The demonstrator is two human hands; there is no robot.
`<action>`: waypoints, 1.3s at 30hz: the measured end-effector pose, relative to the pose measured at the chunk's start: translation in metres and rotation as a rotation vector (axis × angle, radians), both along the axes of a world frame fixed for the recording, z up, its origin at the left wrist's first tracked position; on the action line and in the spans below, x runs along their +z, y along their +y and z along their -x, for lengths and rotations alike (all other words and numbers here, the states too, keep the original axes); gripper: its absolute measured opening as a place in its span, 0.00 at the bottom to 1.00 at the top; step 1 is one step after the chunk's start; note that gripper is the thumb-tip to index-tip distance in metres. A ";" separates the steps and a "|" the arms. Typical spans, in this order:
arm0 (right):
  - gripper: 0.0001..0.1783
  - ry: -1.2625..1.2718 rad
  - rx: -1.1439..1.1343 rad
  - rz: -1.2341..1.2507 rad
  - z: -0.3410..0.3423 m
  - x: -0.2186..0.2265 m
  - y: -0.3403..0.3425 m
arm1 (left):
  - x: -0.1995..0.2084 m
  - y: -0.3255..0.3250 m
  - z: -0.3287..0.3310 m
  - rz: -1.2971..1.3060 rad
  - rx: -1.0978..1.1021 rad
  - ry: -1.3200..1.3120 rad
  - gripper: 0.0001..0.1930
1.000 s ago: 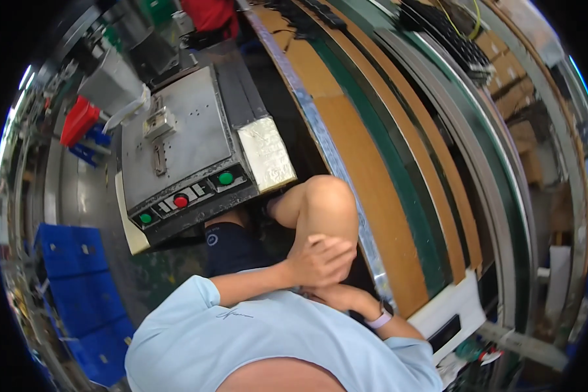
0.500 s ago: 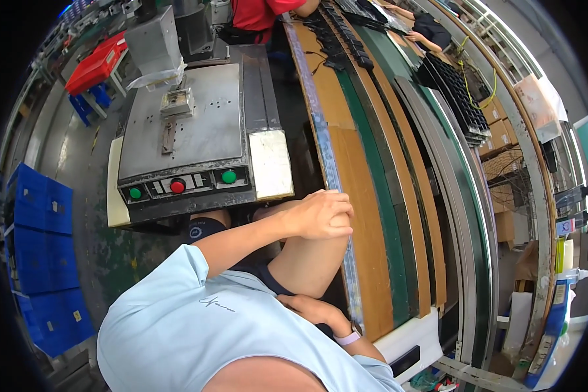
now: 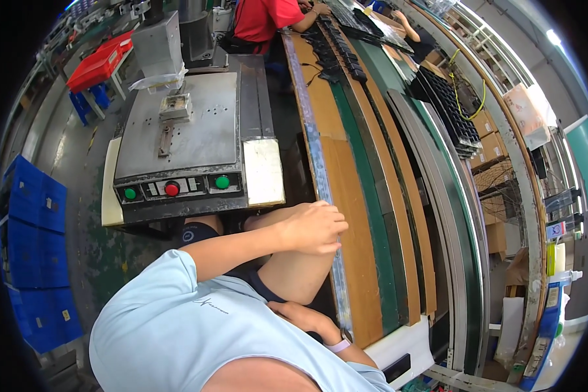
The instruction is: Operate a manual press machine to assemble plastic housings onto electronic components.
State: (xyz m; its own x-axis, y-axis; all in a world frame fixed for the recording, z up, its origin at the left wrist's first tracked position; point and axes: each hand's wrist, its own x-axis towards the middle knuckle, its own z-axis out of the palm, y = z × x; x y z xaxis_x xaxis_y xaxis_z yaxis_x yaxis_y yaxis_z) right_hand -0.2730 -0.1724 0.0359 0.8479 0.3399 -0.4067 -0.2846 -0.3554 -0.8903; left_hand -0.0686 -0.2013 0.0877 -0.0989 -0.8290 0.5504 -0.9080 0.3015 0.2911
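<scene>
My left hand [image 3: 315, 228] rests on my raised knee, its fingers curled over the kneecap. Lower down, my right hand [image 3: 300, 317] lies flat against the underside of my thigh [image 3: 294, 277], with a watch and a pale band at the wrist. Its fingertips are partly hidden by the leg and shirt. No tool or part shows in either hand. The long workbench [image 3: 359, 261] runs just right of my knee. Ahead to the left stands a grey machine [image 3: 202, 144] with green and red push buttons and a small metal fixture [image 3: 176, 106] on its plate.
Blue bins [image 3: 39, 255] stand at the left, red trays [image 3: 98, 65] farther back. A person in red [image 3: 261, 23] works at the bench's far end beside black parts [image 3: 343, 49]. Another person's arm [image 3: 408, 29] shows beyond. Stacked black trays [image 3: 447, 111] and a rack post [image 3: 532, 215] are at the right.
The view has shifted slightly, so the machine and my body sit a little farther left. More of the red-clothed person's arm and hand shows. My hands keep their places on my leg.
</scene>
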 end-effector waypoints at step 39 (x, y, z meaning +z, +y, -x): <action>0.14 0.087 -0.038 0.056 -0.006 0.025 0.004 | -0.004 -0.024 0.014 -0.286 0.046 -0.110 0.15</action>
